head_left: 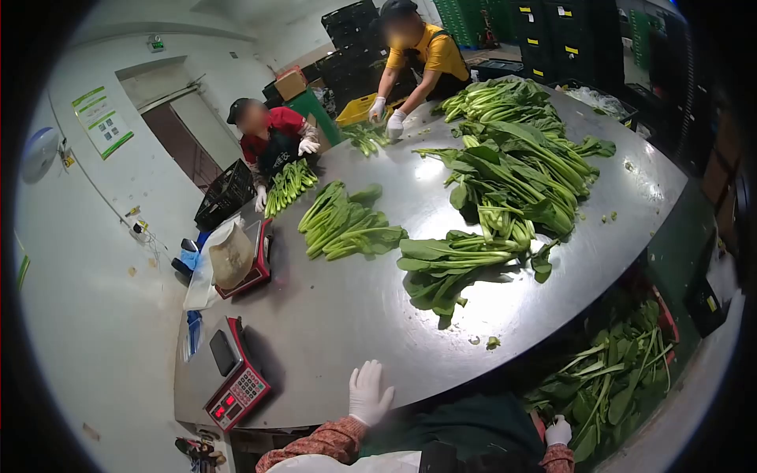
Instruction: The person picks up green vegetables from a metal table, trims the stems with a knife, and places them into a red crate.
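My left hand (369,394), in a white glove, rests on the near edge of the metal table (315,347) with its fingers stretched out and nothing in it. Low at the right, my right hand (558,431), also gloved, is closed beside the crate of loose leafy greens (611,386); what its fingers hold, if anything, I cannot make out. Ahead of my left hand lies a bunch of leafy greens (465,260), at the near end of a long heap of greens (524,173). A smaller pile of greens (347,225) lies left of it.
A red digital scale (240,390) with a dark phone-like object on its plate stands at the left; another scale (260,264) holds a bag. Across the table, a person in yellow (441,59) and a person in red (285,122) handle greens. A black crate (223,195) stands beside the latter.
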A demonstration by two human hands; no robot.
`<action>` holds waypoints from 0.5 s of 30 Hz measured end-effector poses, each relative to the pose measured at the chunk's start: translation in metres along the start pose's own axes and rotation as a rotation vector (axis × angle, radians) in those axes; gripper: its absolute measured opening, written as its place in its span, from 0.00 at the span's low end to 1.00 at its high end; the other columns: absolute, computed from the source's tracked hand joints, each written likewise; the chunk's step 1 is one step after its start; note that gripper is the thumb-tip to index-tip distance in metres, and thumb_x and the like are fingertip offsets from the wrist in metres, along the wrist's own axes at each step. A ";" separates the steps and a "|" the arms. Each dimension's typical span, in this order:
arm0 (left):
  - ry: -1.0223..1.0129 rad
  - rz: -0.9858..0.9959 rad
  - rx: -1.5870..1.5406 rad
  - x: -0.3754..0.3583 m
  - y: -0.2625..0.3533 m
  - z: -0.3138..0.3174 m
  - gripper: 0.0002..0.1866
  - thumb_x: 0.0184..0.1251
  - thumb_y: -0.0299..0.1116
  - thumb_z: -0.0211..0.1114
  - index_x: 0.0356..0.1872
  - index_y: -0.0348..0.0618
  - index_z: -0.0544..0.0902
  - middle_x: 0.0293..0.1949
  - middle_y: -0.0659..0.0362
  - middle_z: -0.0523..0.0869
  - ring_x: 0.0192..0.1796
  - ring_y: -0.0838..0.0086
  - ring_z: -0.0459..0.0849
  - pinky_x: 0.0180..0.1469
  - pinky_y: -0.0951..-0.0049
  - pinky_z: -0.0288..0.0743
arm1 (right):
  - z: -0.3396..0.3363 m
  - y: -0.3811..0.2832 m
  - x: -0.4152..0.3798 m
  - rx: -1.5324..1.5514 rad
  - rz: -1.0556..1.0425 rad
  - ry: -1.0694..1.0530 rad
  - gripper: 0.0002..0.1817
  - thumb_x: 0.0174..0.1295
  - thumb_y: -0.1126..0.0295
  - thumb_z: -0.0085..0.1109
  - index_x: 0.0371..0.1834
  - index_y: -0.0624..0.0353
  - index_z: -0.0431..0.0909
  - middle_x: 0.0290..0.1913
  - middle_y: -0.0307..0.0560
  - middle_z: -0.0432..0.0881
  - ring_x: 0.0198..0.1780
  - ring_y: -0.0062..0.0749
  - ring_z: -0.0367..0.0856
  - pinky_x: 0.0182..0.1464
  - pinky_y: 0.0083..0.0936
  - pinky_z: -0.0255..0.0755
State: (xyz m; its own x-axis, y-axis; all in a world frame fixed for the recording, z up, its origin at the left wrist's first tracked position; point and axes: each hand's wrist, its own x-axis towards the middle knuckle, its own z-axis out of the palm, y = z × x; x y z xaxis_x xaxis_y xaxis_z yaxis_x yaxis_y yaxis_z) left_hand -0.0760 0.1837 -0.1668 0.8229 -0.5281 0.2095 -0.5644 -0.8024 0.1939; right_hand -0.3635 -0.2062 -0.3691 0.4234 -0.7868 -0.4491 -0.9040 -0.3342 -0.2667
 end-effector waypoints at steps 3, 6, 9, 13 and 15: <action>-0.004 0.007 0.024 0.000 0.001 -0.002 0.35 0.64 0.42 0.63 0.68 0.33 0.64 0.69 0.43 0.67 0.73 0.50 0.62 0.75 0.49 0.47 | 0.004 0.004 0.003 0.014 0.002 -0.004 0.16 0.55 0.72 0.58 0.49 0.55 0.79 0.36 0.57 0.85 0.43 0.55 0.84 0.45 0.46 0.77; -0.002 0.005 0.011 0.000 0.001 -0.001 0.35 0.64 0.43 0.63 0.68 0.33 0.65 0.69 0.43 0.67 0.73 0.50 0.62 0.74 0.49 0.47 | 0.004 0.004 0.003 0.018 -0.001 0.000 0.16 0.55 0.71 0.59 0.49 0.55 0.79 0.37 0.58 0.85 0.43 0.55 0.84 0.45 0.46 0.77; 0.007 0.013 -0.006 -0.001 -0.001 0.002 0.35 0.64 0.44 0.62 0.67 0.33 0.65 0.68 0.42 0.67 0.73 0.50 0.62 0.74 0.47 0.46 | -0.002 -0.001 -0.001 0.016 0.013 -0.014 0.17 0.55 0.71 0.60 0.49 0.54 0.79 0.38 0.58 0.86 0.43 0.55 0.84 0.45 0.45 0.77; 0.008 0.015 0.000 -0.001 -0.003 0.004 0.35 0.64 0.44 0.63 0.67 0.33 0.65 0.68 0.42 0.67 0.73 0.50 0.62 0.74 0.48 0.47 | -0.001 -0.001 -0.002 0.019 0.009 0.011 0.16 0.55 0.71 0.60 0.49 0.54 0.80 0.38 0.57 0.86 0.43 0.55 0.84 0.46 0.45 0.77; 0.008 0.015 0.000 -0.001 -0.003 0.004 0.35 0.64 0.44 0.63 0.67 0.33 0.65 0.68 0.43 0.68 0.73 0.50 0.62 0.74 0.48 0.47 | -0.002 -0.003 -0.002 0.036 0.023 0.020 0.14 0.56 0.70 0.61 0.47 0.54 0.81 0.39 0.58 0.86 0.44 0.56 0.84 0.47 0.46 0.77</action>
State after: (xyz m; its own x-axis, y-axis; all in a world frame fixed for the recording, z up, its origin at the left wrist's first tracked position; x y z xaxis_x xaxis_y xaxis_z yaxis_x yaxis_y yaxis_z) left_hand -0.0751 0.1858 -0.1715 0.8139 -0.5375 0.2204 -0.5765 -0.7945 0.1911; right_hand -0.3617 -0.2047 -0.3658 0.4006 -0.8043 -0.4389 -0.9107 -0.2971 -0.2869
